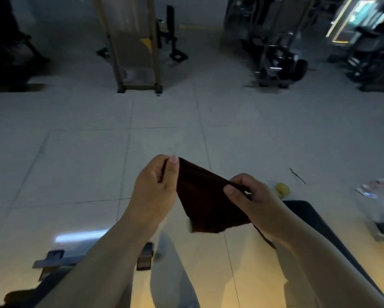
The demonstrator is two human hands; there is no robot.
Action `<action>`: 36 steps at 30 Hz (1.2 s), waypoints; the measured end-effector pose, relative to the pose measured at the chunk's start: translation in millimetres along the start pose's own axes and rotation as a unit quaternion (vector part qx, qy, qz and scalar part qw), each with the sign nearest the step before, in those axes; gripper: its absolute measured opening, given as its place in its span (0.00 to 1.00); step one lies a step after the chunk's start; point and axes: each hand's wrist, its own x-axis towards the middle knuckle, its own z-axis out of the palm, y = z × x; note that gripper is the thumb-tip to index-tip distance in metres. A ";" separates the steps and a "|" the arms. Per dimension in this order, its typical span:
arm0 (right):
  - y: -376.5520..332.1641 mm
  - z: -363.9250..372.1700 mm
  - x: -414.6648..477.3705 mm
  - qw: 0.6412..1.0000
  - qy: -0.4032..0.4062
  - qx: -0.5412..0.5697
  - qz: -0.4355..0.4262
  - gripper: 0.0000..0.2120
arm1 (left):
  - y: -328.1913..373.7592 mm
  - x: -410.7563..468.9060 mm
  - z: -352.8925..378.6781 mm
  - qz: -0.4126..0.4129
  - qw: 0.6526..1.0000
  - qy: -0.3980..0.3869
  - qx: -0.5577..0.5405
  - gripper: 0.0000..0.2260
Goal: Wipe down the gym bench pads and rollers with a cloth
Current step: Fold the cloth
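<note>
Beyond your fingers (173, 166) the tiled floor (164, 121) lies open up to the upright frame (134, 52). Just right of your right fingers sits a yellow object (282, 189), with a dark pad (304, 212) nearer you.

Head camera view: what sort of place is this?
Probably a gym: blurred black exercise machines and a tan-framed upright rack stand on a pale tiled floor.

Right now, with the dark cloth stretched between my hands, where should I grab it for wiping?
Probably its loose hanging middle, from below. The left hand and right hand pinch only the top corners of the cloth, so the body droops free and should bunch into a pad.
</note>
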 end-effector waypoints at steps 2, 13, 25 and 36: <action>6.5 -16.3 0.2 0.997 -0.027 0.037 0.057 0.18 | 7.9 19.4 16.0 -0.012 0.999 -0.023 -0.044 0.19; 33.4 -93.4 30.8 0.952 0.124 0.234 0.156 0.24 | 29.7 133.9 92.7 -0.098 0.959 -0.212 -0.162 0.18; 32.6 -129.4 88.0 0.845 0.038 0.513 0.148 0.24 | 76.9 249.1 136.4 -0.178 0.882 -0.368 -0.236 0.11; 51.7 -203.2 129.4 0.932 0.202 -0.126 0.274 0.18 | 78.3 319.3 236.7 -0.058 0.810 -0.582 -0.046 0.14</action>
